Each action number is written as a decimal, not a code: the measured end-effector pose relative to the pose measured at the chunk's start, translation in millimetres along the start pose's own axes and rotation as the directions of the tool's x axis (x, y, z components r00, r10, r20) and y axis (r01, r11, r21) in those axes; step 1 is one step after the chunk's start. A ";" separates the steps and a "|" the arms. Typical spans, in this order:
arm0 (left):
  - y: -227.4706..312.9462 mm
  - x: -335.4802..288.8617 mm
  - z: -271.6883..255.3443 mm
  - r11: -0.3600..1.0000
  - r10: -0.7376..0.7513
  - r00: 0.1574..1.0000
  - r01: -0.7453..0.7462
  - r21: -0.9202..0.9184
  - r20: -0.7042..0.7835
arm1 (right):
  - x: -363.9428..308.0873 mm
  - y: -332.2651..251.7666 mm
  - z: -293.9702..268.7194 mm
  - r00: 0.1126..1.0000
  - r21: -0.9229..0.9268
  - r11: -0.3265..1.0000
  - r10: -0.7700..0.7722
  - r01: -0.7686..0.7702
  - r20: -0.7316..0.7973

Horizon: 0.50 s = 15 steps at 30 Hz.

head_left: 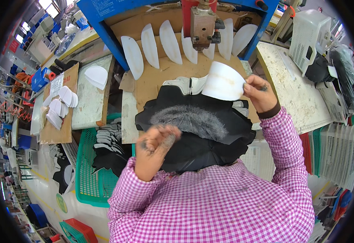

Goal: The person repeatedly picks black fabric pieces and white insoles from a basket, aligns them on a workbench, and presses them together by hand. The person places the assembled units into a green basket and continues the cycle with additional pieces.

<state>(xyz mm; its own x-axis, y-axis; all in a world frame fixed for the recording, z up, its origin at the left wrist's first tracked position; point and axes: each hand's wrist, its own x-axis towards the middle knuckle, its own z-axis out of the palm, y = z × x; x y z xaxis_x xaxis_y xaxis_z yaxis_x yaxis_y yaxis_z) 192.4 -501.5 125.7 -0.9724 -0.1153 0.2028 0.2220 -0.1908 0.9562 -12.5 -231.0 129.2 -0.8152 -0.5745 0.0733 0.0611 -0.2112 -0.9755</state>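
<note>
My right hand (261,94) pinches the edge of a white half-moon stiffener piece (224,81) between thumb and fingers, and the piece bows as it is held up. Below it lies a stack of black shoe-upper pieces (237,121) with scalloped outlines and some white edging. The top one carries a rough greyish-white arc (189,120) across its middle. Over the left side of this stack hovers my left hand (154,148), its fingers loosely bent and a little blurred, with nothing visible in it. Dark smudges mark both hands.
A blue-framed machine with a metal press head (203,30) stands ahead, several white half-moon pieces (171,42) leaning inside it. To the left are white cut pieces (96,77) on a bench and a green basket (90,178) holding black uppers. A worn bench (294,89) flanks the right.
</note>
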 end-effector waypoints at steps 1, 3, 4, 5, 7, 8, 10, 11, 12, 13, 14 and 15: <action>-9.8 -8.7 0.4 0.965 -0.219 0.975 0.211 -0.154 -0.035 | -7.8 8.1 -2.9 1.000 0.032 0.999 0.019 -0.018 -0.014; -25.4 -23.0 2.6 0.780 -0.580 0.813 0.535 -0.324 -0.055 | -21.7 24.8 -3.0 0.996 0.109 0.991 0.082 -0.079 -0.022; -31.7 -26.6 4.5 0.787 -0.531 0.846 0.469 -0.399 -0.052 | -28.5 31.2 -1.9 0.997 0.152 0.985 0.075 -0.076 0.009; -36.9 -27.9 6.9 0.776 -0.530 0.844 0.446 -0.447 -0.078 | -34.8 37.4 0.9 0.996 0.167 0.983 0.087 -0.082 -0.022; -42.4 -26.4 10.2 0.769 -0.485 0.867 0.362 -0.527 -0.113 | -45.0 44.2 5.9 0.996 0.153 0.987 0.055 -0.044 -0.069; -42.9 -25.1 12.0 0.764 -0.493 0.857 0.345 -0.545 -0.149 | -49.1 46.5 9.3 0.997 0.153 0.988 0.018 -0.005 -0.081; -41.4 -21.6 15.2 0.752 -0.473 0.861 0.284 -0.595 -0.186 | -56.2 50.5 17.9 0.994 0.130 0.991 -0.016 0.029 -0.106; -39.3 -21.0 16.6 0.761 -0.471 0.853 0.264 -0.592 -0.225 | -59.3 51.7 21.8 0.995 0.140 0.990 -0.011 0.024 -0.096; -37.3 -20.5 18.2 0.790 -0.455 0.852 0.251 -0.560 -0.259 | -61.8 53.2 25.5 0.996 0.151 0.988 -0.011 0.023 -0.084; -35.4 -20.7 19.6 0.812 -0.461 0.837 0.264 -0.521 -0.295 | -63.8 54.9 28.7 0.995 0.149 0.989 0.022 -0.007 -0.094; -34.0 -20.8 21.3 0.829 -0.480 0.806 0.286 -0.480 -0.348 | -65.3 56.3 30.7 0.994 0.135 0.991 0.026 -0.012 -0.102; -33.6 -20.7 22.8 0.847 -0.460 0.817 0.287 -0.447 -0.347 | -66.6 57.7 31.8 0.993 0.120 0.993 0.031 -0.018 -0.111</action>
<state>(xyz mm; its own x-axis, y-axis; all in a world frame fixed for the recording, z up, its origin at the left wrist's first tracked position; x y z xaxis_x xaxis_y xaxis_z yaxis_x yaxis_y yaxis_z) 203.4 -470.6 94.2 -0.8721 -0.3448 -0.3472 -0.0588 -0.6304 0.7740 63.7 -230.1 74.6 -0.8716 -0.4898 0.0195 0.1443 -0.2944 -0.9447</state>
